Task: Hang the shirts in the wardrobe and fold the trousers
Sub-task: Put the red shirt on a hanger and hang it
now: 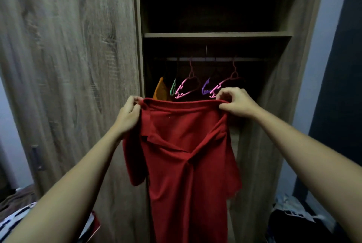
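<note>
While both hands are raised in front of the open wardrobe [284, 86], the left hand [129, 113] pinches one end of the top edge of a red shirt [186, 154] between curled fingers and thumb, and the right hand [236, 103] pinches the other end in the same way. That edge is stretched roughly level between the two hands. From it the shirt hangs straight down, its long axis upright, and its lower end runs out past the bottom of the view. A short sleeve droops at each side, and folds gather toward the middle. Whether the held edge is the hem or the shoulders cannot be told.

The shirt hangs in the air before the wardrobe's open compartment, just below the rail [215, 59]. Behind the hands, hangers hang from that rail: a pink hanger [183, 91], a second pink hanger [217, 88] near the right hand, a green hanger [173, 88] and a purple hanger [205, 88]. An orange garment [159, 91] hangs at the rail's left end, against the inner wall. A shelf [215, 34] spans the wardrobe above the rail, with a dark space over it.

To the left stands the closed wood-grain door [68, 66] with a dark handle [37, 157] low on it. Striped fabric [11, 221] lies at the lower left corner of the view and dark clothes [290, 221] at the lower right.
</note>
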`<move>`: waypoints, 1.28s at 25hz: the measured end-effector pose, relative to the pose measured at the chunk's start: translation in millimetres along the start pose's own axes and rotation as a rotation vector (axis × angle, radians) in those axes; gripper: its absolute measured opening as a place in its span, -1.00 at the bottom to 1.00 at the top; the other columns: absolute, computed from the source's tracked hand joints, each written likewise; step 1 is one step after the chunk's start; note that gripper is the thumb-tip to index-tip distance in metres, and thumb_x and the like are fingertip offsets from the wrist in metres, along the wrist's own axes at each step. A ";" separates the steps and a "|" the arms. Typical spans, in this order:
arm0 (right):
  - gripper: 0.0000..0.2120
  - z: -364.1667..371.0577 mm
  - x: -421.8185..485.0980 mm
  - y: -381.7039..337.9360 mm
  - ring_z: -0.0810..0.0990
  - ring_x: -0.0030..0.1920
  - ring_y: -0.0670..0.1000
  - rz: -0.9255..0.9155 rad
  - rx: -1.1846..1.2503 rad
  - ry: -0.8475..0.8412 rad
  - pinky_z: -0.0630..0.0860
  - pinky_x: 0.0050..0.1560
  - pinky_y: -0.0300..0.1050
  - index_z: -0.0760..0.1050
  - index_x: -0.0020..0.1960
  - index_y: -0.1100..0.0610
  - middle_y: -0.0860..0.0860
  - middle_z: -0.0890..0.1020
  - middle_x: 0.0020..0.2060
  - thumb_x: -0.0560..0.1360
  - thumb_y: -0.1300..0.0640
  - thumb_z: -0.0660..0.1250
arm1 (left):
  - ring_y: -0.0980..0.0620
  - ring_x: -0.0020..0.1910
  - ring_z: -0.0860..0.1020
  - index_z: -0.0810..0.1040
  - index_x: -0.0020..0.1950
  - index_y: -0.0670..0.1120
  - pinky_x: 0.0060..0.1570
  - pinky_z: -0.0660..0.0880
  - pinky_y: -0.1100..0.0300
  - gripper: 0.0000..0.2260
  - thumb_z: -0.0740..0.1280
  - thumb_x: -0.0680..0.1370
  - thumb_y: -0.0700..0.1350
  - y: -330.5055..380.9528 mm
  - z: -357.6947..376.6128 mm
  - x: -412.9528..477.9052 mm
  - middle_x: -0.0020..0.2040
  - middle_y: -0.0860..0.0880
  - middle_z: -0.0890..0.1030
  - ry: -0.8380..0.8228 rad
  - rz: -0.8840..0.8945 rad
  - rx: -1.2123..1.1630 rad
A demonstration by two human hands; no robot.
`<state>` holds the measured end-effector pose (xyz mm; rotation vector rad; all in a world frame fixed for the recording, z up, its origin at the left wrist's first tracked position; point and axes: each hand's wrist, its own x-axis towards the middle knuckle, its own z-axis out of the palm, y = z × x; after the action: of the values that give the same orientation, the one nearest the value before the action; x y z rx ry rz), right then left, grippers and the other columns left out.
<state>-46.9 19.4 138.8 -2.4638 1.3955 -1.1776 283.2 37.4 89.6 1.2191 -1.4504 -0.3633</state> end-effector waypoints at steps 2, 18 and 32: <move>-0.83 -2.5 2.4 -4.7 0.59 -0.15 0.01 0.230 -0.053 0.178 0.48 -0.12 -0.21 0.57 -0.23 -0.04 -0.03 0.63 -0.24 0.29 0.23 0.36 | 0.02 -0.18 0.47 0.39 -0.06 0.17 -0.12 0.37 0.13 -0.87 0.13 0.49 -0.05 11.0 5.4 -5.1 -0.15 0.04 0.53 -0.038 0.063 0.025; -0.70 3.0 -5.5 4.2 0.53 0.16 0.19 0.597 -0.189 0.115 0.44 0.18 -0.02 0.50 0.08 -0.01 0.11 0.57 0.15 0.44 0.11 0.09 | -0.35 0.02 0.52 0.43 0.17 -0.23 -0.03 0.43 -0.10 -0.79 0.22 0.56 -0.21 32.4 42.4 21.5 0.00 -0.31 0.55 0.077 0.163 0.760; -0.69 -25.9 -30.1 23.8 0.54 -0.09 -0.12 0.030 -0.122 -0.309 0.41 -0.04 -0.33 0.65 -0.30 0.16 -0.05 0.55 -0.09 0.30 0.53 0.30 | -0.16 0.02 0.59 0.63 -0.28 -0.13 -0.05 0.47 0.09 -0.80 0.31 0.29 -0.39 17.1 24.5 32.2 0.00 -0.13 0.65 0.040 0.313 0.494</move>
<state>-89.3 35.8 129.8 -2.5560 1.4431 -0.6850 260.1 8.3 113.0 1.3404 -1.7225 0.2475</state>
